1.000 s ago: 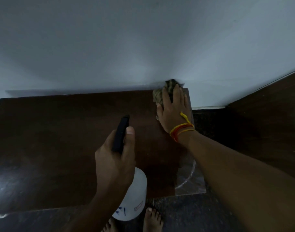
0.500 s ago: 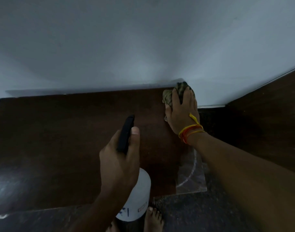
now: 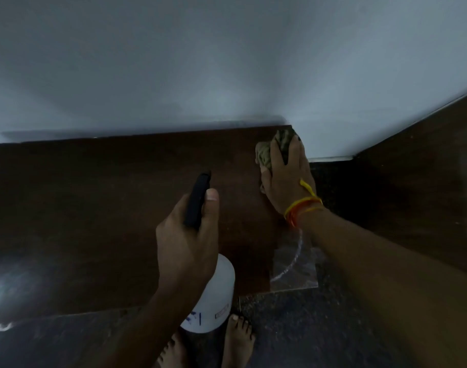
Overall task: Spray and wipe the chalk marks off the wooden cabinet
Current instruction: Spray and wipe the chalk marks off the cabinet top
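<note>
Gripping goes on at both hands, and from left to right the scene starts with the wooden cabinet [image 3: 99, 208], whose dark, glossy top stretches from the left edge to the wall corner, carrying a pale glare patch near its front left. No chalk marks can be made out on the top in this dim light, though a faint white arc [image 3: 293, 261] shows on a paler panel at its front right corner. Next comes the left hand [image 3: 187, 245], its grip closed around the neck of the spray bottle [image 3: 213, 296], thumb lying along the black trigger head, which points away over the top. That bottle looks like translucent white plastic, likely rigid and fairly light, with slosh if liquid remains; the neck under the trigger seems the right place to take it, as it is held. Farther right, the right hand [image 3: 285, 179], with orange and yellow threads at the wrist, presses a crumpled greenish cloth [image 3: 275, 150] flat against the back right corner of the cabinet, close to the wall; its fingers lie fairly straight over the bunched fabric. Being soft and limp, the cloth should mould under the palm, and bunching it beneath flat fingers probably gives the firmest rub. Bare feet stand on the speckled floor below.
</note>
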